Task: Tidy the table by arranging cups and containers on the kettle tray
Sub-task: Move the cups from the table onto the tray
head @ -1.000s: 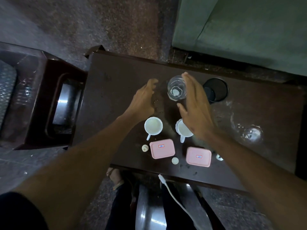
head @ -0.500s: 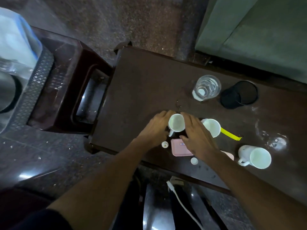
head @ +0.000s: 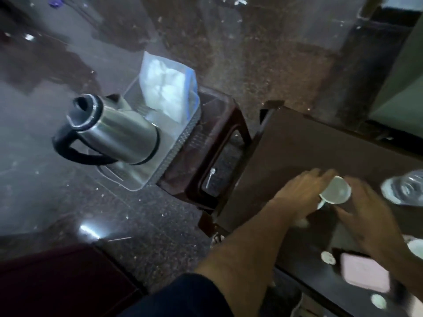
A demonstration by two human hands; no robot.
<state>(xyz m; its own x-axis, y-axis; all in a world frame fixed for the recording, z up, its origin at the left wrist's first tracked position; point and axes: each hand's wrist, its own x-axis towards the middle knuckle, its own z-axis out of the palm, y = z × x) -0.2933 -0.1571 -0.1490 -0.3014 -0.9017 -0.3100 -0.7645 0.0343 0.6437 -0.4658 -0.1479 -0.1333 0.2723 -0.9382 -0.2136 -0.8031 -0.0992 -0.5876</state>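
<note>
Hands (head: 304, 197) blur round cup (head: 338, 191) (grip unclear).

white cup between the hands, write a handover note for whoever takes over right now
Hands: left hand and right hand both close around the small white ceramic cup, over the dark wooden table; the frame is blurred, so the grip is unclear.
Things: clear plastic kettle tray sits on the dark stool to the left, holding the steel kettle and a clear bag of white contents. A pink rectangular lidded container, a clear glass and another white cup at the frame edge are on the table.
Done: no cups or containers on the tray yet.
Left: move this cup, then the rest.
</note>
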